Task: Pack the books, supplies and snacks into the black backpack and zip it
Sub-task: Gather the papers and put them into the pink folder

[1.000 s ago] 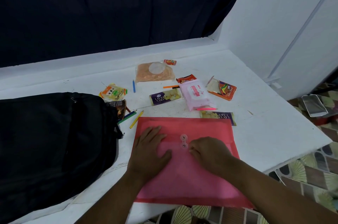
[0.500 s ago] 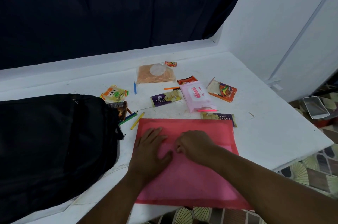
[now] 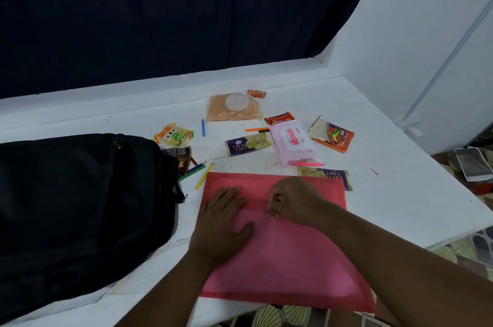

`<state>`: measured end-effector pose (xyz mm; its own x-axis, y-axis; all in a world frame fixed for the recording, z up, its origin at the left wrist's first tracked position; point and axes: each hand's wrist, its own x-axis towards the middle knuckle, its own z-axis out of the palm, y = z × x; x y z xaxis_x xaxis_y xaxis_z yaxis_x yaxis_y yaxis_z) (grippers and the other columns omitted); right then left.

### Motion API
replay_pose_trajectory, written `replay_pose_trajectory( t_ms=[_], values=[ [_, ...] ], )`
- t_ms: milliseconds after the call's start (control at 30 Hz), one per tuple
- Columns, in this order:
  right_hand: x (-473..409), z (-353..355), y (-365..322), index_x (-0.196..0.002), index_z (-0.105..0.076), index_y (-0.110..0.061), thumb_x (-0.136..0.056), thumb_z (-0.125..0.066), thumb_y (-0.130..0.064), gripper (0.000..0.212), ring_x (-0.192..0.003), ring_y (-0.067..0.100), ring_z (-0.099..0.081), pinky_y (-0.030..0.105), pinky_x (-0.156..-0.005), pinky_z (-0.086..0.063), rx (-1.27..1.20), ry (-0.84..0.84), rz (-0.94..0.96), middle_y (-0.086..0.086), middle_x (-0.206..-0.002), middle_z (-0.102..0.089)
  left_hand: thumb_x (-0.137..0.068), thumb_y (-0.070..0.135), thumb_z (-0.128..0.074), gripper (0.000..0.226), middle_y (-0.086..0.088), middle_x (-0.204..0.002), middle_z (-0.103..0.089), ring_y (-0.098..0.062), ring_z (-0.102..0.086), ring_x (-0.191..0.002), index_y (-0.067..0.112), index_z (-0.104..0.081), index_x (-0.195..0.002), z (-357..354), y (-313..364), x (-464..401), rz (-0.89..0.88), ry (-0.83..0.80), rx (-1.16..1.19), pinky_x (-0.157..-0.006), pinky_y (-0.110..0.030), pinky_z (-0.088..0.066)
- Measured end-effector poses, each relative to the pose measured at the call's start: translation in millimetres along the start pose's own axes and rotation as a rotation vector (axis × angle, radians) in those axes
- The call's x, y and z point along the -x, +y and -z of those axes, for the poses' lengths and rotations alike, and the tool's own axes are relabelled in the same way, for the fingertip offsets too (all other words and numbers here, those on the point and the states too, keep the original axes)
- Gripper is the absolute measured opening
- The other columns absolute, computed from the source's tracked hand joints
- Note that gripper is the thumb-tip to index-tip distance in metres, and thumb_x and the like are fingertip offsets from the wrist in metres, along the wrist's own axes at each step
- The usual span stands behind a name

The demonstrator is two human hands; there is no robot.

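We see the left hand [image 3: 224, 222] laid flat, fingers straight, pressing the red folder [image 3: 282, 254], which lies under both hands with its long axis running left to right across the table [image 3: 400, 209]. The right hand [image 3: 296, 200] sits just right of the left one, fingers curled at the folder's clasp [image 3: 274, 216]; it seems to pinch the closure, though the hand hides what its fingertips hold and we cannot tell how far the fastening has got. The backpack [image 3: 80, 209] lies well to the left of the left hand, near the folder's left edge but apart from it, so we judge the left hand the nearer for opening it and the folder due a leftward slide. The backpack's opening is hard to make out against the black cloth, and its left end is cut off by the frame. Beyond the fingertips lie the pencils [image 3: 198, 169], two cake packets [image 3: 246, 144], a wipes pack [image 3: 292, 142], a snack bag [image 3: 233, 108] and further small packets, none yet packed. The folder's near right corner overhangs the table edge. What the folder contains is hidden.
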<state>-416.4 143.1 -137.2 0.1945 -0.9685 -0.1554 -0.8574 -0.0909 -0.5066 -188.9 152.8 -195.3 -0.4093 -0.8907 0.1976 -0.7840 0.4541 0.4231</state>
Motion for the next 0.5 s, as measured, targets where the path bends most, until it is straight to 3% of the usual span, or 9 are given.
replay_pose_trajectory(
  t_ms=[133, 267, 500],
  values=[
    [5, -4, 6, -0.068, -0.073, -0.034, -0.083, -0.074, -0.033, 0.014, -0.071, -0.004, -0.061, 0.023, -0.065, -0.049, -0.011, 0.043, 0.018, -0.023, -0.072, -0.068, -0.08, 0.061, -0.053, 0.059, 0.011, -0.153, -0.045, -0.012, -0.03, -0.146, 0.032, -0.062, -0.13, -1, -2, 0, -0.006, 0.014, 0.003, -0.114, -0.032, -0.016],
    [12, -8, 17, -0.076, -0.073, -0.031, -0.086, -0.068, -0.045, 0.018, -0.071, 0.003, -0.06, 0.031, -0.066, -0.052, 0.039, 0.09, 0.012, -0.015, -0.076, -0.068, -0.08, 0.061, -0.054, 0.057, 0.01, -0.152, -0.047, -0.013, -0.032, -0.146, 0.032, -0.063, -0.129, -2, -2, 0, -0.007, 0.027, -0.004, -0.114, -0.034, -0.017],
    [37, -12, 17, -0.082, -0.066, -0.025, -0.09, -0.052, -0.039, 0.021, -0.077, 0.011, -0.056, 0.038, -0.069, -0.051, 0.145, 0.051, 0.04, -0.012, -0.084, -0.06, -0.08, 0.061, -0.052, 0.059, 0.012, -0.153, -0.045, -0.012, -0.029, -0.147, 0.032, -0.063, -0.13, -1, 0, 1, -0.004, 0.037, -0.009, -0.116, -0.031, -0.013]
  ],
)
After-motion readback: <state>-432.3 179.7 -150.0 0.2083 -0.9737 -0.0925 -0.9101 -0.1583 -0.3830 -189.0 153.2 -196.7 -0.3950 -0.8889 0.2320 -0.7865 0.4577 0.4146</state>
